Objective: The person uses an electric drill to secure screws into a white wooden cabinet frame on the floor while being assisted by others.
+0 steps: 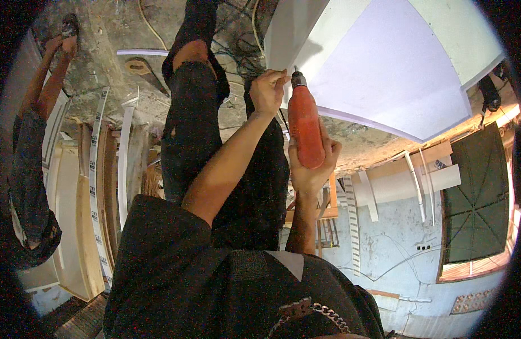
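Note:
My right hand (316, 169) is wrapped round the rear of a red power drill (305, 121). The drill's dark chuck and bit point away from me, up against the near left edge of a large white and pale lilac board piece (385, 62). Just left of the chuck is my left hand (266, 93), its thumb and fingertips pinched together close to the board's edge. Whatever those fingers hold is too small or hidden to make out. Both forearms are bare, and my legs (192, 124) in dark trousers stand beside the piece.
A hand saw (139, 66) and a thin lilac strip (142, 52) lie on the rough floor, with tangled dark cables (238, 56) near my foot. Another person (31, 152) stands at the left. Long boards (96, 169) lean nearby. Strips lean against the blue wall (393, 237) at right.

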A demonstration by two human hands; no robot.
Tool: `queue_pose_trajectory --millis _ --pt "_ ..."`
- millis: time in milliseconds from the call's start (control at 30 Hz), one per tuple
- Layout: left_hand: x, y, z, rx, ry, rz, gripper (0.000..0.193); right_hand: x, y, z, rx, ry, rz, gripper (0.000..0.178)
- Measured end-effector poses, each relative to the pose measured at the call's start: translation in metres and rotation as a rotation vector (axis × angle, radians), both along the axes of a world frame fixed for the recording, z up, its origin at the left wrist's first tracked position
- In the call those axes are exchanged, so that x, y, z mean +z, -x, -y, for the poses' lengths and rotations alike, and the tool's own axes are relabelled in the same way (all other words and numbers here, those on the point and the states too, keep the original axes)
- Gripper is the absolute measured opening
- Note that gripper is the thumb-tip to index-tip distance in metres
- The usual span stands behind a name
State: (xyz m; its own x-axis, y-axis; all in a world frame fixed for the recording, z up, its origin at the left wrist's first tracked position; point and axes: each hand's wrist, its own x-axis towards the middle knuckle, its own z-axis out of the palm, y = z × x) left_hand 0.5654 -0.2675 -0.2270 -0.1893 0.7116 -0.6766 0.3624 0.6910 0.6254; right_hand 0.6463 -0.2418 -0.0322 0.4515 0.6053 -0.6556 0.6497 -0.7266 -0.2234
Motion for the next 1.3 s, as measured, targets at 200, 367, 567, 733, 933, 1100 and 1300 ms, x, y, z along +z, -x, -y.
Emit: queue_pose_trajectory --millis 200,367,567,733,933,1100,1300 --pt "0.0 -0.001 0.002 0.06 -0.086 0.049 0.016 0.001 -0.006 0.001 -0.059 0.002 -0.027 0.073" --pt "0.002 0.0 -0.001 -0.016 0.045 0.027 0.013 0.002 -0.006 -0.004 0.102 0.034 0.04 0.074" --pt "-0.006 0.001 0.005 -0.029 -0.035 0.01 0.012 -0.001 -0.015 -0.012 0.091 -0.001 -0.052 0.071" --pt "-0.011 0.002 0.015 0.042 -0.122 0.041 0.012 0.002 -0.01 -0.019 -0.024 0.051 -0.092 0.067" --pt "-0.006 0.014 -0.003 -0.024 0.19 0.245 0.025 0.012 -0.017 -0.008 -0.255 0.095 -0.212 0.07" --pt "-0.077 0.061 -0.058 0.483 0.092 0.398 0.028 0.046 0.016 -0.021 -0.088 0.02 -0.155 0.068" --pt "-0.164 0.149 -0.222 0.365 -0.187 0.046 0.029 0.049 0.024 -0.022 -0.182 0.155 -0.326 0.072"
